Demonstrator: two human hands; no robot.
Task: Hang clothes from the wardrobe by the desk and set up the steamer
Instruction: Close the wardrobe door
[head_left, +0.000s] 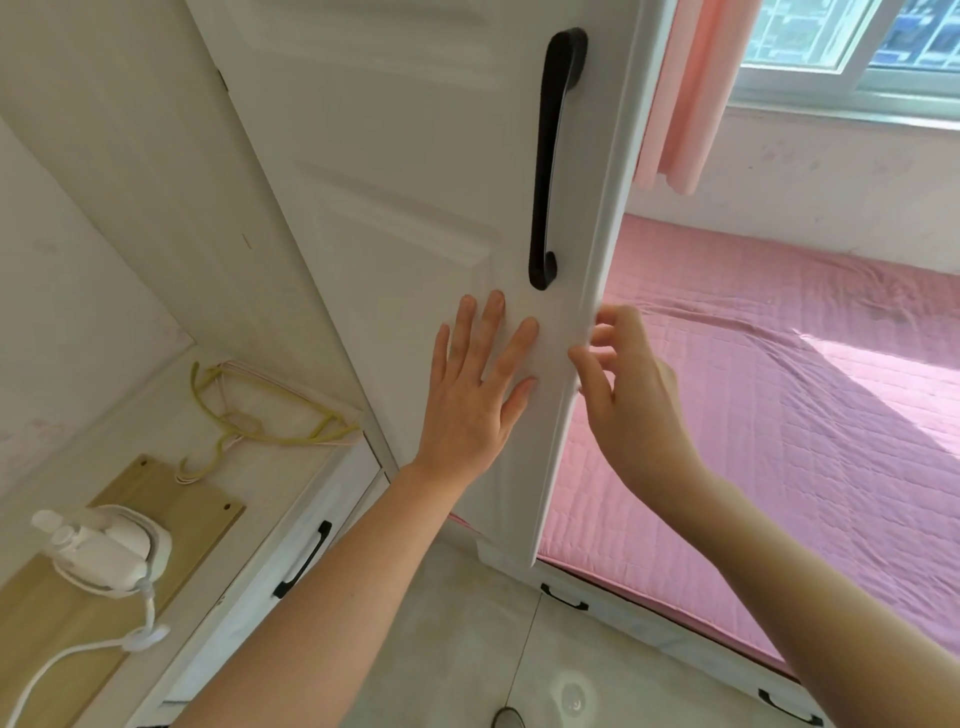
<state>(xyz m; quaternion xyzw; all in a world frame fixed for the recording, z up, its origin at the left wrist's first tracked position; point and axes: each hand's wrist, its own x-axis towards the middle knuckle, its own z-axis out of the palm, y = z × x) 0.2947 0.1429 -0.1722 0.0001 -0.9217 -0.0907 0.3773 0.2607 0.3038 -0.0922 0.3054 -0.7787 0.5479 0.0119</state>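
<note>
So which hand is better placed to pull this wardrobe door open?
Right. The right hand already has its fingers curled at the free edge of the white panelled wardrobe door, just below the long black handle. The left hand lies flat on the door's face, with no grip.

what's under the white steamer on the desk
The steamer sits on a light wooden board lying on the white desk. Its cord trails across the board. The patch directly beneath its body is covered.

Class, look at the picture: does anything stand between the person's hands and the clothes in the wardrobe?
Yes: the wardrobe door. The left hand lies flat on its face below the handle, and the right hand curls fingers at its edge. No clothes show.
</note>
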